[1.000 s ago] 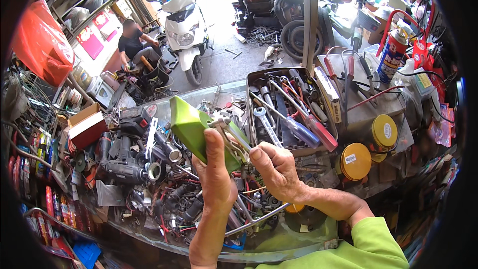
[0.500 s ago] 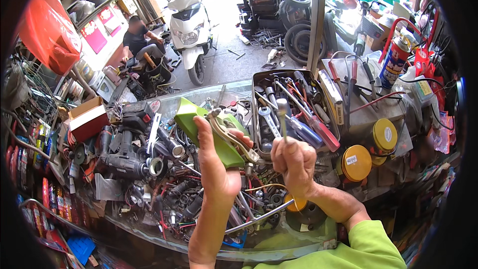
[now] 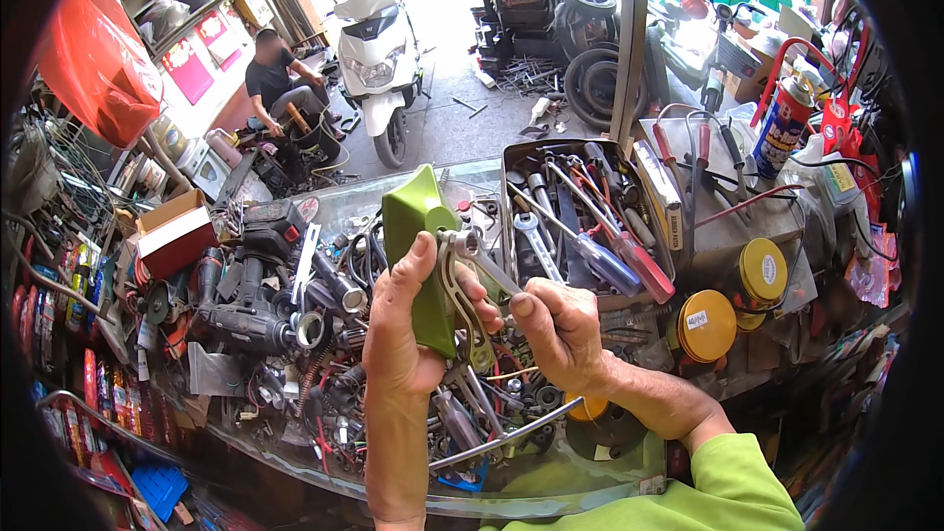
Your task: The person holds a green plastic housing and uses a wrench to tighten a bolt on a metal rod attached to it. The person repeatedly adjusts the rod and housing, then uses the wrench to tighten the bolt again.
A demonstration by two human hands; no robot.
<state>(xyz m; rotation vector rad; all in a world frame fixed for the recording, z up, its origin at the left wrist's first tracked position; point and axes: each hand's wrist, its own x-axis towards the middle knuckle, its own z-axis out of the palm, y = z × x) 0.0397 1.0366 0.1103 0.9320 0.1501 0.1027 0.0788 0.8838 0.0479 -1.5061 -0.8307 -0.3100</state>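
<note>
My left hand (image 3: 398, 344) grips a bright green plastic part (image 3: 413, 211) held upright above the bench. A curved metal lever (image 3: 455, 300) with slots lies along the part's right side. In my right hand (image 3: 568, 329) is a wrench (image 3: 497, 273), its shaft pinched between thumb and curled fingers. The wrench's ring end sits at the lever's upper end; whether it is seated on a bolt there cannot be made out. Part of the lever is hidden behind my left fingers.
Below spreads a glass-topped counter (image 3: 580, 503) crowded with loose parts. A metal toolbox (image 3: 508, 159) of wrenches and screwdrivers stands beyond my right hand. Left lies a black power drill (image 3: 246, 310); right are yellow-lidded jars (image 3: 706, 324). A seated person (image 3: 270, 79) and white scooter (image 3: 377, 64) are farther off.
My right hand has moved left and tipped the wrench from upright over to the lever's upper end. The green part has turned more upright and shifted slightly right.
</note>
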